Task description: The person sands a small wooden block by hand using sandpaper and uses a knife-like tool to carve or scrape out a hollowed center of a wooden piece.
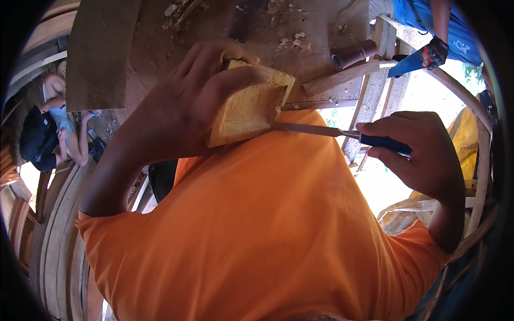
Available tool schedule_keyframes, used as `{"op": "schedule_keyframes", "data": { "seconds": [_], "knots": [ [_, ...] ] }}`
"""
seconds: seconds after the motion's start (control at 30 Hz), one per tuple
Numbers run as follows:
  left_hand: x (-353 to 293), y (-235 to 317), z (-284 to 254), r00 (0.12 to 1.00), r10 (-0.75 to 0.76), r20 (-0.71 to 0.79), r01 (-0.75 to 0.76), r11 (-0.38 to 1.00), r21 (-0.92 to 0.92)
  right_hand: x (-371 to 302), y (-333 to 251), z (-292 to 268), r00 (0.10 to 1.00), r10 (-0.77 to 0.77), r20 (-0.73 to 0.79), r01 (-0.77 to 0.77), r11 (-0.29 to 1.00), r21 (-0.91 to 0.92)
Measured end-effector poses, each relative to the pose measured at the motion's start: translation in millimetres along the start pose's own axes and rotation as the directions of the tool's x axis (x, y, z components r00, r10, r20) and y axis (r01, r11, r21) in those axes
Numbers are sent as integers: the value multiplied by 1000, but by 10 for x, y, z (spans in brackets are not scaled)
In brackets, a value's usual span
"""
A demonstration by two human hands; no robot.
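Note:
A pale yellow wooden block (247, 111) with a hollowed face is tilted against the near edge of the workbench, close to my chest. Curled over its top and left side are the fingers of my left hand (187, 93), gripping it. My right hand (420, 147) is closed around the dark blue handle of a chisel (313, 129). The flat metal blade points left, its tip at the block's lower right edge. Whether the tip touches the wood or lies just behind that edge, I cannot tell.
Wood shavings (300, 43) are scattered over the workbench (160, 59). A brown roll of sheet (353, 54) and a curved wooden piece (340, 77) lie at its right. One person (455, 32) stands at far right; another (61, 123) sits at left. Long boards (59, 235) lie lower left.

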State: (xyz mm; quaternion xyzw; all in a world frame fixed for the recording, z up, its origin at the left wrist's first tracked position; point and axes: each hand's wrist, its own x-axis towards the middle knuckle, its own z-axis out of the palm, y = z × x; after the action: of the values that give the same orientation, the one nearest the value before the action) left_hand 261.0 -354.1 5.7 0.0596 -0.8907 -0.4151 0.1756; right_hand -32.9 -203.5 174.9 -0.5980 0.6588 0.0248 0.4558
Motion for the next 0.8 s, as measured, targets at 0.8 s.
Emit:
{"op": "schedule_keyframes", "data": {
  "seconds": [0.8],
  "knots": [
    [-168,297,-126,991,-133,-20,133,942,308,-379,437,1049,924,196,-327,-21,883,469]
  ]
}}
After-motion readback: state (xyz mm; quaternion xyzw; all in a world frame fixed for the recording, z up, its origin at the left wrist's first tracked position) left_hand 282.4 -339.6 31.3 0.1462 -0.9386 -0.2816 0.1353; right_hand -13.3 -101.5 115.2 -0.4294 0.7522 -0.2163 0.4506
